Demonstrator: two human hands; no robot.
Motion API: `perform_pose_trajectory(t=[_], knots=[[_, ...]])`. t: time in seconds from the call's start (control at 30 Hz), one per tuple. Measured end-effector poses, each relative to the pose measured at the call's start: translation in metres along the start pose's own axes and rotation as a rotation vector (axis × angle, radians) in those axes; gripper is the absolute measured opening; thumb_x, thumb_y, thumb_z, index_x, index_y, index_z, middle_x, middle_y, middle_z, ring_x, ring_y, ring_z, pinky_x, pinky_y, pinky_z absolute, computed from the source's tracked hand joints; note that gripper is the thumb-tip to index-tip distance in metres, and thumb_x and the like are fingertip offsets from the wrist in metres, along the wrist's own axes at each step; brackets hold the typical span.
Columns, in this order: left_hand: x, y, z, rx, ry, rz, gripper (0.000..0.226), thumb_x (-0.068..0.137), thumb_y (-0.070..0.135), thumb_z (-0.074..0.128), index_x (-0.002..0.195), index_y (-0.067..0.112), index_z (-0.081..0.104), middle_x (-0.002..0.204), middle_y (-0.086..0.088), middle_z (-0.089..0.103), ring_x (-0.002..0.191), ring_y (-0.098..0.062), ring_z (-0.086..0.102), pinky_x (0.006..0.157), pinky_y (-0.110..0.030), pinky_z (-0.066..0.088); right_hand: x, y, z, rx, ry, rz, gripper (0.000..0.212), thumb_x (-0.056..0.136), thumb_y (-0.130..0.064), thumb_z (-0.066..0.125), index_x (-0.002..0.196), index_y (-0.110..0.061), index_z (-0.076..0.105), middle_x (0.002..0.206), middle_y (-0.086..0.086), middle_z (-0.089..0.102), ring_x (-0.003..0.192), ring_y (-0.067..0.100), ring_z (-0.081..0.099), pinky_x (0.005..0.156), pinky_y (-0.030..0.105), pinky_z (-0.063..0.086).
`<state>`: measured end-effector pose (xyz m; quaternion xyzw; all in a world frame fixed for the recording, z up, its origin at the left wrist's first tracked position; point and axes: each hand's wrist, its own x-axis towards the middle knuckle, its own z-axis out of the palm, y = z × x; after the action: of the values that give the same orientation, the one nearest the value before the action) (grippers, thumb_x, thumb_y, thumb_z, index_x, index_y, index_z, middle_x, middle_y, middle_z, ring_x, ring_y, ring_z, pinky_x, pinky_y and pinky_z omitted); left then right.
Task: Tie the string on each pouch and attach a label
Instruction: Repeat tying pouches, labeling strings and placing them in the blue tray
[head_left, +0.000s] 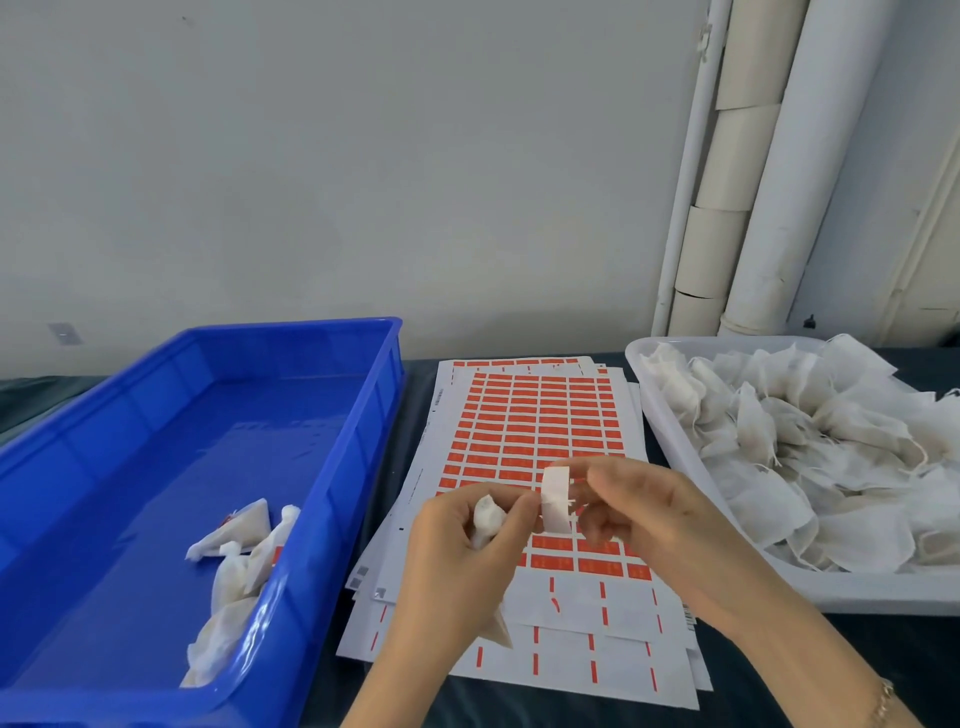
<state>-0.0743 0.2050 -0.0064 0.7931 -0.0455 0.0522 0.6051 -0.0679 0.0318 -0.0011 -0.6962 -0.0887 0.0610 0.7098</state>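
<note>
Label step: your left hand (457, 556) grips pouch (487, 519), right hand (641, 512) pinches label (556, 499); press it shut, then bin (363, 415) at 9 o'clock.

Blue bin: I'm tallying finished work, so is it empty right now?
No, several white pouches lie in the blue bin near its right front corner.

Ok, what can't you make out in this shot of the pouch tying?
All in the head view.
pouch: mostly hidden by the left hand gripping it; whether its string is tied cannot be told.
white piece: the right hand covers its far edge; label or pouch top, unclear.
label sheets: print too small to read.
white tray: cut off by the right edge.
</note>
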Motion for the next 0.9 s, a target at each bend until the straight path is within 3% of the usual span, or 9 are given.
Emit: perform_pose_trajectory(t=[0.1, 0.2, 0.4, 0.47, 0.63, 0.73, 0.9], knots=[[-0.001, -0.002, -0.001, 0.035, -0.003, 0.001, 0.012, 0.085, 0.032, 0.068, 0.074, 0.031, 0.071, 0.075, 0.018, 0.072, 0.077, -0.006, 0.071, 0.074, -0.032, 0.059, -0.001, -0.001, 0.002, -0.182, 0.149, -0.074, 0.024, 0.072, -0.039, 0.069, 0.095, -0.032, 0.07, 0.094, -0.017, 0.072, 0.085, 0.005, 0.069, 0.066, 0.015, 0.053], [-0.001, -0.003, 0.0, 0.102, 0.004, 0.05, 0.008, 0.085, 0.035, 0.067, 0.078, 0.032, 0.07, 0.074, 0.021, 0.07, 0.076, -0.003, 0.068, 0.066, -0.021, 0.054, -0.002, -0.004, 0.004, -0.364, 0.18, -0.168, 0.011, 0.08, -0.026, 0.072, 0.089, -0.031, 0.07, 0.087, -0.018, 0.071, 0.084, 0.005, 0.069, 0.071, 0.018, 0.056], [0.0, -0.001, 0.001, 0.056, 0.025, -0.035, 0.015, 0.083, 0.034, 0.068, 0.068, 0.033, 0.071, 0.066, 0.014, 0.069, 0.063, -0.007, 0.065, 0.053, -0.016, 0.045, -0.008, -0.003, 0.01, -0.554, 0.252, -0.353, 0.01, 0.072, -0.043, 0.065, 0.082, -0.041, 0.067, 0.084, -0.029, 0.067, 0.087, -0.003, 0.063, 0.074, 0.004, 0.046], [0.0, 0.001, 0.002, -0.021, 0.02, -0.103, 0.017, 0.083, 0.034, 0.067, 0.066, 0.034, 0.073, 0.063, 0.01, 0.069, 0.06, -0.007, 0.065, 0.053, -0.018, 0.046, -0.011, -0.002, 0.012, -0.626, 0.264, -0.469, 0.013, 0.072, -0.04, 0.065, 0.083, -0.045, 0.065, 0.083, -0.031, 0.067, 0.089, -0.006, 0.062, 0.077, 0.002, 0.045], [0.001, 0.003, 0.004, -0.182, 0.044, -0.244, 0.018, 0.083, 0.031, 0.069, 0.068, 0.021, 0.073, 0.064, -0.002, 0.071, 0.059, -0.018, 0.067, 0.054, -0.027, 0.052, -0.013, 0.009, 0.012, -0.858, 0.316, -0.72, 0.021, 0.073, -0.024, 0.072, 0.093, -0.02, 0.076, 0.094, -0.011, 0.07, 0.088, 0.004, 0.066, 0.082, 0.017, 0.054], [0.001, 0.003, 0.005, -0.21, 0.077, -0.253, 0.018, 0.082, 0.031, 0.071, 0.07, 0.018, 0.074, 0.054, -0.002, 0.061, 0.042, -0.007, 0.051, 0.044, -0.017, 0.042, -0.014, 0.013, 0.013, -0.94, 0.325, -0.742, 0.025, 0.072, -0.023, 0.072, 0.096, -0.017, 0.076, 0.096, -0.006, 0.071, 0.091, 0.01, 0.066, 0.084, 0.019, 0.052], [0.0, 0.002, 0.005, -0.249, 0.064, -0.255, 0.018, 0.082, 0.031, 0.071, 0.071, 0.017, 0.075, 0.048, -0.001, 0.055, 0.038, -0.005, 0.044, 0.041, -0.018, 0.039, -0.014, 0.016, 0.012, -0.983, 0.318, -0.745, 0.029, 0.071, -0.022, 0.073, 0.099, -0.018, 0.075, 0.098, -0.006, 0.07, 0.092, 0.009, 0.065, 0.086, 0.013, 0.047]])
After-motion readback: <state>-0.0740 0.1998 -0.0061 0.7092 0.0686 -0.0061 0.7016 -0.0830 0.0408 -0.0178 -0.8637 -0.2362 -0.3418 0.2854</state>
